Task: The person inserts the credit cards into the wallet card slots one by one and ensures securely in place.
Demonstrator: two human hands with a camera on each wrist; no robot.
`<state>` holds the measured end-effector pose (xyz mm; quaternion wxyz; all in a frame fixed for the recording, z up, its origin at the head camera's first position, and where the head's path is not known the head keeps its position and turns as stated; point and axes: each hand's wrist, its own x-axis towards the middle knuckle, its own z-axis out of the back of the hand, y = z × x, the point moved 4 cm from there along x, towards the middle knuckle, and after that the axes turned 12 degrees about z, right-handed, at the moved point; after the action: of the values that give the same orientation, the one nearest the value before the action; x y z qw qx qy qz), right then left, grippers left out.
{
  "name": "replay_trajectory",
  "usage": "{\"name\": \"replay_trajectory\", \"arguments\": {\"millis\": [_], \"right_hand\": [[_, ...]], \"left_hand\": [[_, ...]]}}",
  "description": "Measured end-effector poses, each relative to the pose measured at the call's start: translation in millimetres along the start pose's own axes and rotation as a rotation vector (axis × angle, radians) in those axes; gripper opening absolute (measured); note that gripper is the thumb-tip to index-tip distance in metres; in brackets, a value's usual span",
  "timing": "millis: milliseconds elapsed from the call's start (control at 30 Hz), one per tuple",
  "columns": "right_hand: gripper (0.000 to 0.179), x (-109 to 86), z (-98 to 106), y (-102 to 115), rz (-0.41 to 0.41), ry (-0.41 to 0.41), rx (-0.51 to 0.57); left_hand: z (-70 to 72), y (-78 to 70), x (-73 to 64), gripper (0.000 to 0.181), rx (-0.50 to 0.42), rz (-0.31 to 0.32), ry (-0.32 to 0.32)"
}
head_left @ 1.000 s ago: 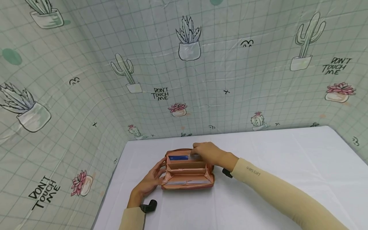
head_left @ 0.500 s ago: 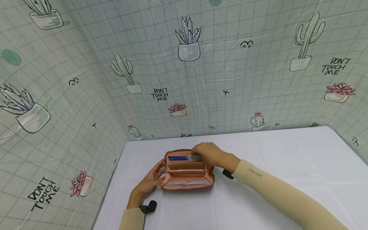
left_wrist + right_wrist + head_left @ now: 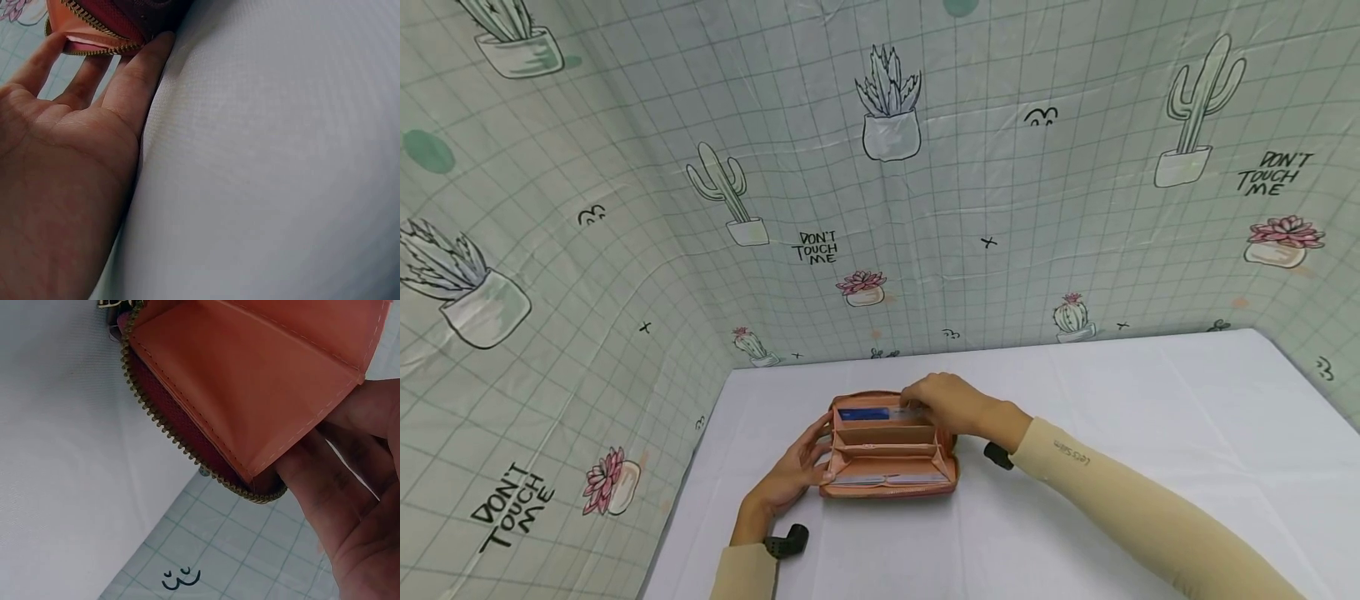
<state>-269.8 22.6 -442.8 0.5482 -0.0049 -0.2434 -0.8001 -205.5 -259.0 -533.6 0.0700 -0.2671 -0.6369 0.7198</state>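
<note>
An orange-pink zip wallet [image 3: 887,450] lies unzipped on the white table, its compartments spread. My left hand [image 3: 793,471] holds its left side; in the left wrist view the fingers reach around the zip edge, one along the tabletop. My right hand [image 3: 943,404] is at the back right of the wallet, thumb and fingertips pinching a pale card [image 3: 898,412] in the back slot. Beside that card a blue card [image 3: 862,413] shows. In the right wrist view the fingers go behind the folded side gusset [image 3: 250,394], which hides their tips.
Pale cards or papers [image 3: 861,480] stick up in the wallet's front slot. The white table [image 3: 1075,467] extends to the right and front. A cloth backdrop [image 3: 970,183] with printed cacti rises behind and at the left. A dark camera [image 3: 787,542] sits on the left wrist.
The right wrist and forearm have shifted slightly to the right, with the fingertips staying at the back slot. The left hand and the wallet hold their place.
</note>
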Motion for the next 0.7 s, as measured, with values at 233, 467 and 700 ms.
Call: {"name": "replay_trajectory", "arguments": {"millis": [233,467,700], "right_hand": [[0.024,-2.3,1.5,0.4,-0.004,0.007,0.029],[0.020,-2.7,1.7,-0.1,0.001,0.020,0.048],[0.019,-4.9,2.4,-0.6,-0.017,0.045,0.069]], "left_hand": [[-1.0,-2.2,-1.4,0.105,-0.019,0.014,-0.005],[-2.2,-3.6,-1.3,0.103,-0.030,0.001,0.004],[-0.8,-1.4,-0.1,0.104,-0.021,0.008,0.001]]}}
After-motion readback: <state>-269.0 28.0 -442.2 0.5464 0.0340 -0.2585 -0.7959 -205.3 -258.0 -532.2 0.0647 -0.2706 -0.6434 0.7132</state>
